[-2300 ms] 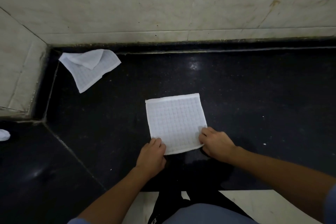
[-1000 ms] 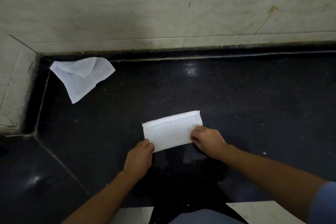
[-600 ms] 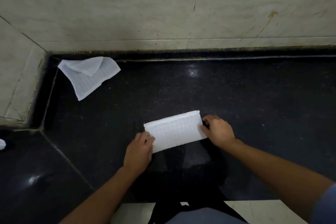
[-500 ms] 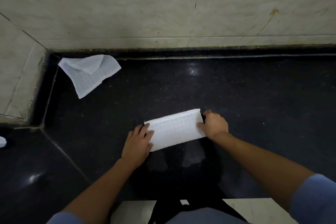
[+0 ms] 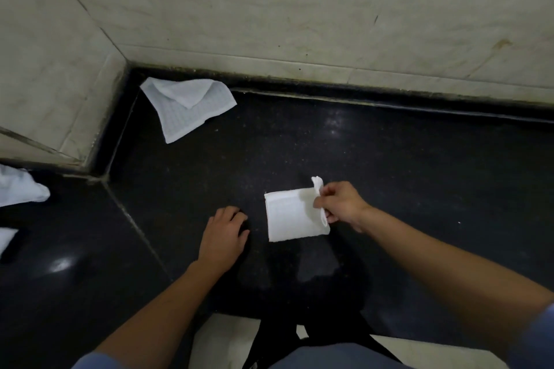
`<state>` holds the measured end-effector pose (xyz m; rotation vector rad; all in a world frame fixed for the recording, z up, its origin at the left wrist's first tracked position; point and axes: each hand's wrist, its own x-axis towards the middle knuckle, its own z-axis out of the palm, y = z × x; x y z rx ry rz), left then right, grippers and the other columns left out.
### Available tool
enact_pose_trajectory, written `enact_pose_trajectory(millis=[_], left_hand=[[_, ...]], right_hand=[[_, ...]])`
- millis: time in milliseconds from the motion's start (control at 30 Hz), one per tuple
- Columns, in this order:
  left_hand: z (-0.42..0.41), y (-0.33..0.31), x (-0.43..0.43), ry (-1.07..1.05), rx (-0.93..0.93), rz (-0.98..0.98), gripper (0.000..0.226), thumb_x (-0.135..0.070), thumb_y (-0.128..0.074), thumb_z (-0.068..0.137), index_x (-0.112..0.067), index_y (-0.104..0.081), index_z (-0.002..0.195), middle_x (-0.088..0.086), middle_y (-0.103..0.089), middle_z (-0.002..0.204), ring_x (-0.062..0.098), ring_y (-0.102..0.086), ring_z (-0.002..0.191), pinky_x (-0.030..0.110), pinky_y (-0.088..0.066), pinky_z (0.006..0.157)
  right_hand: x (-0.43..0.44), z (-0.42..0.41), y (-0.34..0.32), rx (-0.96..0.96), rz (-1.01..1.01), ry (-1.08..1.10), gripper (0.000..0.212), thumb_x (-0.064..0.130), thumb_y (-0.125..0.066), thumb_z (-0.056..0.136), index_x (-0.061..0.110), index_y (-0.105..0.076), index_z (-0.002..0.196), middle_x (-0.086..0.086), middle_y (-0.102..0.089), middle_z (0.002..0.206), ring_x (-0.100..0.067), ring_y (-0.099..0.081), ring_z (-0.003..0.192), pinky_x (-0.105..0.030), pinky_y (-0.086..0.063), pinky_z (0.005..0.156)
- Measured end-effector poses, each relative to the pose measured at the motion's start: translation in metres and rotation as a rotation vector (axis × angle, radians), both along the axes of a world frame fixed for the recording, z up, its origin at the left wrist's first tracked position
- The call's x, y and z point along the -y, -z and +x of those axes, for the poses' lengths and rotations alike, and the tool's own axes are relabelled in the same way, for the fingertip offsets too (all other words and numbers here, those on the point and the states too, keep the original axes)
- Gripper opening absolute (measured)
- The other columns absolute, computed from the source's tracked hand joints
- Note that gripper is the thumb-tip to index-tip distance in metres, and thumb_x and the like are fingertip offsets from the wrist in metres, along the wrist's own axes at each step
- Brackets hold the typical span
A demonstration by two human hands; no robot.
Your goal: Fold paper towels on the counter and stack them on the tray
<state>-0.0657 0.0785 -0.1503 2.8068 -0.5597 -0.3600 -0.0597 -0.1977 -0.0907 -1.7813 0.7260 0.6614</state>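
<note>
A white paper towel (image 5: 292,216), folded into a small square, lies on the black counter (image 5: 404,177). My right hand (image 5: 340,205) pinches its right edge, which curls up off the counter. My left hand (image 5: 223,237) rests on the counter to the left of the towel, apart from it, fingers loosely curled and holding nothing. No tray is in view.
A second, loosely crumpled towel (image 5: 186,108) lies in the back left corner by the tiled wall (image 5: 299,9). More white towel pieces (image 5: 18,189) show at the far left edge. A counter seam runs diagonally left of my left hand.
The towel went from a full square to a half strip to a small square. My left hand has come off it; my right hand now pinches its right edge. The camera view shifted.
</note>
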Motion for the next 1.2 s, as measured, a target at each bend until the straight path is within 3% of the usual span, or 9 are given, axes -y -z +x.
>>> enact_pose_trajectory(millis=[100, 200, 333, 500, 633, 700, 767, 900, 1200], left_hand=[[-0.005, -0.002, -0.015, -0.043, -0.007, -0.016, 0.023, -0.016, -0.076, 0.075, -0.012, -0.068, 0.096, 0.006, -0.062, 0.103, 0.027, -0.059, 0.092, 0.037, -0.05, 0.075], [-0.01, -0.004, -0.026, -0.062, -0.007, -0.035, 0.023, -0.013, -0.079, 0.072, -0.012, -0.068, 0.092, 0.005, -0.062, 0.096, 0.026, -0.059, 0.084, 0.036, -0.051, 0.07], [-0.012, -0.004, -0.03, -0.08, -0.035, -0.06, 0.02, -0.014, -0.074, 0.077, -0.011, -0.067, 0.095, 0.005, -0.06, 0.099, 0.026, -0.057, 0.088, 0.038, -0.052, 0.072], [-0.006, -0.005, -0.01, -0.011, -0.004, -0.09, 0.024, -0.018, -0.069, 0.082, -0.009, -0.065, 0.104, 0.007, -0.058, 0.113, 0.026, -0.056, 0.098, 0.039, -0.054, 0.076], [-0.001, -0.004, 0.024, 0.155, 0.037, -0.081, 0.034, -0.019, -0.069, 0.081, -0.01, -0.064, 0.113, 0.012, -0.055, 0.13, 0.031, -0.055, 0.115, 0.04, -0.053, 0.086], [0.002, -0.003, 0.04, 0.263, 0.015, -0.016, 0.044, -0.024, -0.062, 0.087, -0.012, -0.054, 0.129, 0.012, -0.041, 0.147, 0.031, -0.041, 0.133, 0.041, -0.044, 0.098], [0.006, 0.003, 0.045, 0.333, -0.048, 0.106, 0.056, -0.034, -0.047, 0.096, -0.015, -0.031, 0.146, 0.007, -0.013, 0.159, 0.026, -0.013, 0.146, 0.041, -0.026, 0.112], [0.011, 0.009, 0.04, 0.366, -0.098, 0.247, 0.063, -0.043, -0.036, 0.099, -0.018, -0.013, 0.151, 0.0, 0.006, 0.16, 0.022, 0.003, 0.147, 0.043, -0.013, 0.117], [0.013, -0.001, 0.011, 0.185, -0.049, 0.019, 0.045, -0.03, -0.053, 0.093, -0.013, -0.049, 0.135, 0.007, -0.036, 0.15, 0.027, -0.033, 0.137, 0.041, -0.033, 0.106]], right_hand=[[-0.045, 0.004, 0.018, -0.014, -0.09, -0.131, 0.014, 0.008, -0.068, 0.08, 0.015, -0.056, 0.078, -0.006, -0.063, 0.069, -0.018, -0.063, 0.055, -0.032, -0.056, 0.056], [-0.076, 0.004, 0.039, -0.015, -0.182, -0.227, 0.014, 0.015, -0.068, 0.076, 0.02, -0.055, 0.078, -0.005, -0.069, 0.08, -0.023, -0.069, 0.073, -0.038, -0.058, 0.076], [-0.092, 0.002, 0.052, 0.023, -0.278, -0.244, 0.016, 0.02, -0.069, 0.079, 0.021, -0.055, 0.088, -0.003, -0.07, 0.091, -0.02, -0.068, 0.082, -0.027, -0.051, 0.071], [-0.083, -0.01, 0.055, 0.127, -0.106, -0.201, 0.032, 0.021, -0.073, 0.081, 0.019, -0.058, 0.109, 0.0, -0.07, 0.083, -0.018, -0.068, 0.079, -0.04, -0.056, 0.08], [-0.044, -0.027, 0.049, 0.528, -0.565, -0.534, 0.027, 0.012, -0.059, 0.088, 0.013, -0.064, 0.115, -0.005, -0.066, 0.112, -0.024, -0.062, 0.098, -0.039, -0.054, 0.081], [-0.03, -0.03, 0.049, 0.621, -0.743, -0.774, 0.041, 0.013, -0.058, 0.089, 0.01, -0.055, 0.13, -0.01, -0.053, 0.136, -0.03, -0.049, 0.125, -0.046, -0.05, 0.093], [-0.024, -0.03, 0.051, 0.466, -0.777, -0.986, 0.056, 0.024, -0.046, 0.098, 0.011, -0.027, 0.149, -0.007, -0.017, 0.16, -0.023, -0.015, 0.147, -0.046, -0.033, 0.109], [-0.022, -0.031, 0.056, 0.321, -0.822, -1.11, 0.061, 0.033, -0.03, 0.102, 0.013, -0.003, 0.153, -0.004, 0.01, 0.161, -0.017, 0.009, 0.148, -0.044, -0.019, 0.116], [-0.042, 0.031, 0.034, 0.309, -0.831, -1.001, 0.047, 0.036, -0.05, 0.094, 0.019, -0.044, 0.137, -0.007, -0.047, 0.135, -0.026, -0.043, 0.124, -0.041, -0.035, 0.1]])
